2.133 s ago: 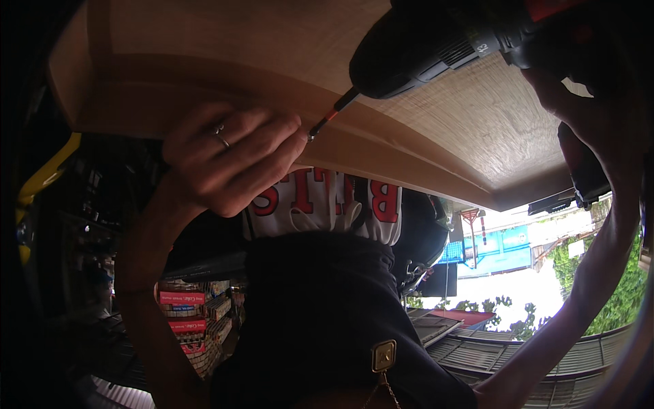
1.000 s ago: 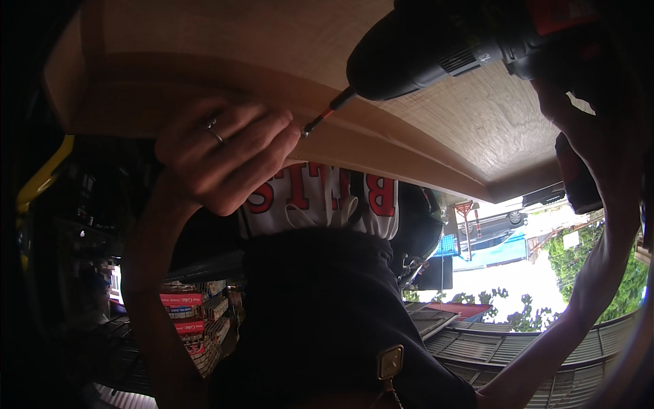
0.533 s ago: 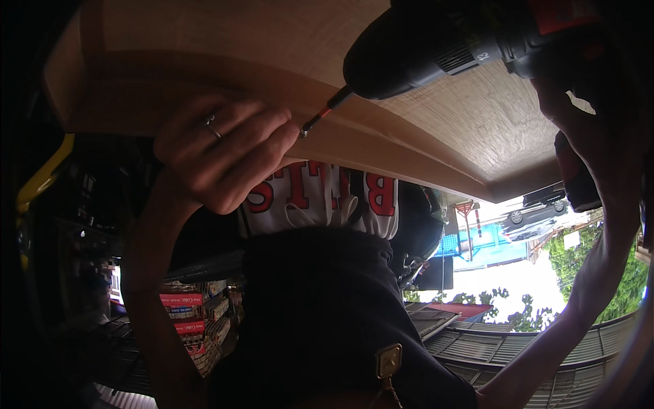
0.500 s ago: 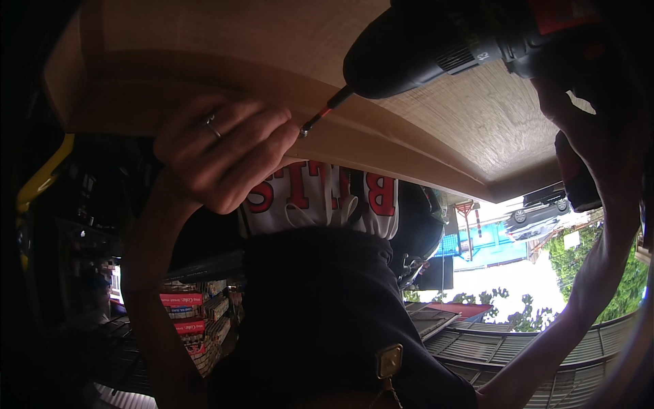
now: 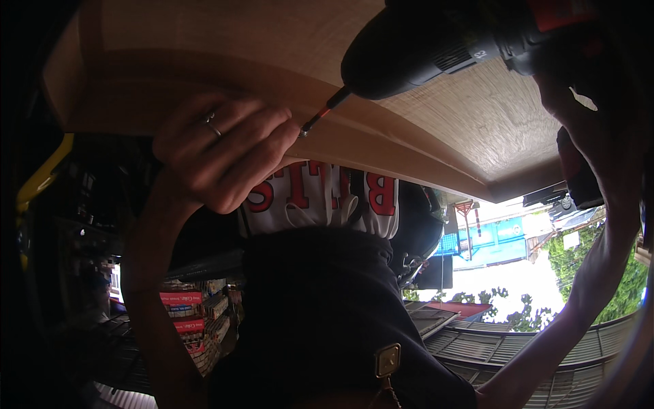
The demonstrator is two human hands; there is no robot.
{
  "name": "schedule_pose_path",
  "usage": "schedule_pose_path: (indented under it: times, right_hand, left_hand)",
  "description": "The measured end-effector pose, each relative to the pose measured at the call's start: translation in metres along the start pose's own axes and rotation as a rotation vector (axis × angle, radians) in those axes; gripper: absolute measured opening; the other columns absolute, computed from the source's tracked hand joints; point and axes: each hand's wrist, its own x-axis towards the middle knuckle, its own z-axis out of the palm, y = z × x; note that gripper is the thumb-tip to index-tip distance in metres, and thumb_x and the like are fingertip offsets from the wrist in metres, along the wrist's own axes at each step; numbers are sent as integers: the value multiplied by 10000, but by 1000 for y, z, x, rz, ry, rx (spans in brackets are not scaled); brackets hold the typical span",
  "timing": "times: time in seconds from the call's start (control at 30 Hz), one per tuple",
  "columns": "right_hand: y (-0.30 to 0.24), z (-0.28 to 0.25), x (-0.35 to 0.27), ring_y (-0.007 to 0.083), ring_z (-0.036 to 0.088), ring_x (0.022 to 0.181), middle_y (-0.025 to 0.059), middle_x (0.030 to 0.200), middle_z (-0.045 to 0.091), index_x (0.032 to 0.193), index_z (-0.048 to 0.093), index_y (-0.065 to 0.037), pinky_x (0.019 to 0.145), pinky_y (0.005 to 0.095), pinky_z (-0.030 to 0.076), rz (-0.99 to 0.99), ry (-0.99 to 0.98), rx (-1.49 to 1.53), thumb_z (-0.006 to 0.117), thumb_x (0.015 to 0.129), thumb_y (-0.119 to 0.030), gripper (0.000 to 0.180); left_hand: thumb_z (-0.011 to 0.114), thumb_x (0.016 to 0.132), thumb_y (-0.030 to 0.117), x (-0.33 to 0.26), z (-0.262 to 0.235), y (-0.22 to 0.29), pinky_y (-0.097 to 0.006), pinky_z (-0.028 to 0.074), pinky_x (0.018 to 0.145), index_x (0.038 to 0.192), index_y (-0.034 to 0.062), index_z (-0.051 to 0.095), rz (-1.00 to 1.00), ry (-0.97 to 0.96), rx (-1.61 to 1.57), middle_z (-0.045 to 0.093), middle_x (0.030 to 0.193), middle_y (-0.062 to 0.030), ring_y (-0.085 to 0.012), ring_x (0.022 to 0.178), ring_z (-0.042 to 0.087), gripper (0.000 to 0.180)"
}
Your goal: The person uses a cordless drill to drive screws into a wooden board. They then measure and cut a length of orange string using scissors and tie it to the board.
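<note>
Left hand [image 5: 225, 153] pinches something tiny, maybe a screw, against the wooden board [image 5: 272, 82], right at the drill bit [image 5: 319, 117]. Right hand [image 5: 593, 136] holds the drill [image 5: 436, 48] tight. Best to keep the bit straight, push gently, and move fingers away.

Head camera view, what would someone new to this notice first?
The black power drill at the top, held by the right hand, its bit angled down-left onto the wooden panel. Just left of the bit tip, the left hand, a ring on one finger, pinches at the spot where the bit meets the wood.
</note>
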Motion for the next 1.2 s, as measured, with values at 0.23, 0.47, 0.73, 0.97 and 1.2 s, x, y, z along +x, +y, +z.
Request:
schedule_pose_path:
  times: [0.23,0.47,0.73,0.97,1.2]
  right_hand:
    - [-1,0,1,267,696,781,134,836,700,1154,560,-5,749,359,567,6,-1,12,816,605,-264,659]
    - [0,1,3,269,696,782,135,836,700,1156,558,-3,750,360,568,15,-5,30,817,604,-269,665]
    - [1,1,1,272,697,783,137,836,700,1159,556,-1,750,361,568,26,-2,47,817,602,-275,673]
    - [1,-1,1,274,697,784,138,836,701,1161,554,1,750,362,569,29,4,64,818,601,-280,680]
    - [0,-1,2,276,697,785,140,836,701,1163,552,3,751,363,570,38,2,74,819,599,-285,687]
  left_hand:
    - [742,693,216,-1,1,0,-270,487,595,757,109,673,-3,20,0,663,716,-3,-120,667,642,142]
    - [749,686,227,0,1,1,-268,490,595,754,109,673,-11,19,-7,661,709,0,-119,666,644,156]
    - [744,691,240,0,2,1,-269,494,599,744,112,674,-1,20,1,661,704,-1,-116,662,644,155]
    - [742,683,249,0,3,0,-263,493,593,734,110,670,15,23,6,657,695,-1,-114,653,643,165]
    - [719,686,221,0,4,0,-259,491,582,725,120,660,18,38,16,651,690,1,-108,650,641,123]
